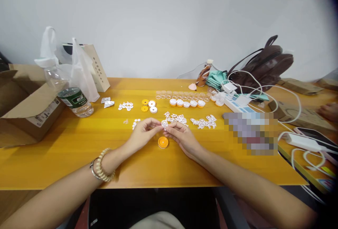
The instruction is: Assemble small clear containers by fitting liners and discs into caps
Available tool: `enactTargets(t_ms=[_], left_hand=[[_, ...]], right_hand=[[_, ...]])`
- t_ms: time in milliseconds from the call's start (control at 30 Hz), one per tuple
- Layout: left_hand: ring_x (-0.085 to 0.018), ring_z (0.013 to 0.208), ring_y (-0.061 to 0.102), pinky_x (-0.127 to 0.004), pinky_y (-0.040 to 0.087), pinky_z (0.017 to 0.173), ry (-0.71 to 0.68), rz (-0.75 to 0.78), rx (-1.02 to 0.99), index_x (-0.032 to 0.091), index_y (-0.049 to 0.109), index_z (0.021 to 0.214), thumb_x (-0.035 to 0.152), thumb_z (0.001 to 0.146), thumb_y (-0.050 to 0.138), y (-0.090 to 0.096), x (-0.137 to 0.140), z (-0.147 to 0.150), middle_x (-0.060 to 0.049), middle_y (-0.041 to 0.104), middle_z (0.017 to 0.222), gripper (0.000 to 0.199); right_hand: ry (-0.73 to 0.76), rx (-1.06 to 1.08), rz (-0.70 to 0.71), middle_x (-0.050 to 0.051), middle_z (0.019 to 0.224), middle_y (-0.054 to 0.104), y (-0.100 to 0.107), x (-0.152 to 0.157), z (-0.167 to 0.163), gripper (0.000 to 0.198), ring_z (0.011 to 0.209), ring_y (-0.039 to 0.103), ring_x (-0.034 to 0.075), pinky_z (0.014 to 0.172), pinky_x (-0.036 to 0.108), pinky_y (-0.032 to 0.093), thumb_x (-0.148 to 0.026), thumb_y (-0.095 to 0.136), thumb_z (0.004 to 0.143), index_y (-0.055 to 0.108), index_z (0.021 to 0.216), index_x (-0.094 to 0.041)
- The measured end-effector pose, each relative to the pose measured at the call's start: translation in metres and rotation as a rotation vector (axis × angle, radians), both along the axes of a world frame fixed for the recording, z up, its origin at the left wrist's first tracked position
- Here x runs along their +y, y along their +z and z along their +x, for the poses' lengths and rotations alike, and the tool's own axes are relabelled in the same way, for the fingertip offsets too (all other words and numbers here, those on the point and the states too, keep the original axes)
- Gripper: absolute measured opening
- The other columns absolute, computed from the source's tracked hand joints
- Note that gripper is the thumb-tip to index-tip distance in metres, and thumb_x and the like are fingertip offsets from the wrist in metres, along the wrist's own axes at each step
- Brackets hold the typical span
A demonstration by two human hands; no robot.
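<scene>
Office-like workroom: plain white wall, long wooden table (66,144), power strip (237,105), cardboard box (23,109), backpack (264,67).

Bare table (66,151) flanks the hands; white parts (175,119) and orange caps (186,103) crowd beyond.

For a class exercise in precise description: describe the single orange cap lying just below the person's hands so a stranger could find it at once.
Start at the yellow wooden table and find the two hands, left hand and right hand, meeting at its middle. Just under their fingertips lies the orange cap. It lies alone near the front, unlike the row of caps farther back.
</scene>
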State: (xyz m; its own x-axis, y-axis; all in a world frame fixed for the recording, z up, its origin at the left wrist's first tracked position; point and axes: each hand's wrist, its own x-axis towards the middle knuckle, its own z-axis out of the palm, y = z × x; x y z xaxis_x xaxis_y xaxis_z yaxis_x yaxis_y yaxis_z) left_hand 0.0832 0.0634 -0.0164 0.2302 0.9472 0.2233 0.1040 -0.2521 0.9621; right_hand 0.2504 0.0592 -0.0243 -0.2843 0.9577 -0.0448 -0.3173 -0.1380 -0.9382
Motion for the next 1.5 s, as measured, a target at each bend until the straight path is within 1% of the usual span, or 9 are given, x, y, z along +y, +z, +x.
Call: enactTargets(t_ms=[333,600,733,967,1067,1167,1300,1400,1500], left_hand=[[-0.011,0.064,0.057,-0.023,0.046,0.06,0.086,0.114,0.159,0.014,0.06,0.073,0.027,0.077,0.06,-0.001,-0.005,0.002,-0.002,0.064,0.069,0.013],[-0.012,0.069,0.054,-0.023,0.043,0.062,-0.102,0.166,0.236,0.015,0.059,0.078,0.034,0.085,0.051,0.011,-0.005,-0.01,-0.002,0.061,0.074,0.023],[-0.011,0.064,0.051,-0.022,0.041,0.061,-0.115,0.222,0.279,0.014,0.058,0.071,0.033,0.086,0.049,0.012,-0.005,-0.013,-0.001,0.057,0.067,0.026],[-0.01,0.061,0.05,-0.022,0.041,0.059,-0.102,0.275,0.273,0.014,0.056,0.066,0.032,0.086,0.049,0.01,-0.005,-0.012,0.0,0.055,0.063,0.028],[-0.012,0.07,0.055,-0.023,0.045,0.063,-0.094,0.256,0.249,0.016,0.059,0.086,0.031,0.086,0.051,0.009,-0.007,-0.012,-0.003,0.06,0.077,0.017],[-0.015,0.087,0.059,-0.026,0.048,0.073,-0.186,0.32,0.228,0.02,0.051,0.116,0.025,0.084,0.054,0.008,-0.008,-0.012,-0.008,0.06,0.104,0.033],[-0.016,0.085,0.059,-0.03,0.047,0.079,-0.195,0.429,0.259,0.017,0.063,0.098,0.02,0.084,0.054,0.008,-0.007,-0.013,-0.007,0.064,0.091,0.017],[-0.014,0.078,0.06,-0.027,0.048,0.073,-0.072,0.342,0.243,0.016,0.065,0.091,0.022,0.081,0.058,0.008,-0.006,-0.012,-0.006,0.066,0.085,0.014],[-0.014,0.073,0.061,-0.025,0.049,0.069,-0.022,0.191,0.182,0.015,0.065,0.088,0.025,0.076,0.063,0.008,-0.007,-0.009,-0.005,0.068,0.08,0.015]], right_hand=[[-0.009,-0.132,0.146,-0.002,0.067,0.063,0.001,-0.001,0.0,0.016,0.066,0.058,0.012,0.073,0.027,0.047,-0.032,0.073,0.066,0.063,0.068,-0.02],[0.038,-0.201,0.247,-0.001,0.071,0.062,0.005,-0.004,0.002,0.016,0.068,0.057,0.012,0.071,0.027,0.045,-0.034,0.07,0.068,0.062,0.07,-0.02],[0.104,-0.236,0.29,-0.001,0.069,0.06,0.004,-0.006,0.004,0.018,0.064,0.055,0.012,0.062,0.026,0.046,-0.036,0.068,0.071,0.062,0.073,-0.02],[0.138,-0.206,0.275,-0.001,0.069,0.06,0.003,-0.005,0.005,0.019,0.065,0.055,0.011,0.06,0.024,0.046,-0.037,0.068,0.071,0.061,0.074,-0.02],[0.138,-0.166,0.222,-0.001,0.069,0.06,0.006,-0.005,0.006,0.021,0.064,0.056,0.011,0.063,0.024,0.046,-0.037,0.069,0.071,0.06,0.073,-0.019],[0.175,-0.143,0.204,-0.002,0.067,0.061,0.008,-0.005,0.008,0.021,0.063,0.057,0.011,0.065,0.025,0.046,-0.037,0.068,0.072,0.06,0.073,-0.018],[0.166,-0.183,0.205,-0.001,0.073,0.062,0.004,-0.006,0.006,0.02,0.066,0.059,0.011,0.067,0.025,0.047,-0.036,0.067,0.073,0.058,0.079,-0.019],[0.071,-0.229,0.298,-0.002,0.075,0.06,0.0,-0.007,0.005,0.02,0.069,0.059,0.011,0.066,0.026,0.048,-0.031,0.068,0.072,0.053,0.083,-0.022],[-0.014,-0.335,0.481,0.0,0.079,0.06,-0.002,-0.009,0.005,0.023,0.072,0.059,0.013,0.07,0.029,0.049,-0.026,0.068,0.071,0.052,0.088,-0.024]])
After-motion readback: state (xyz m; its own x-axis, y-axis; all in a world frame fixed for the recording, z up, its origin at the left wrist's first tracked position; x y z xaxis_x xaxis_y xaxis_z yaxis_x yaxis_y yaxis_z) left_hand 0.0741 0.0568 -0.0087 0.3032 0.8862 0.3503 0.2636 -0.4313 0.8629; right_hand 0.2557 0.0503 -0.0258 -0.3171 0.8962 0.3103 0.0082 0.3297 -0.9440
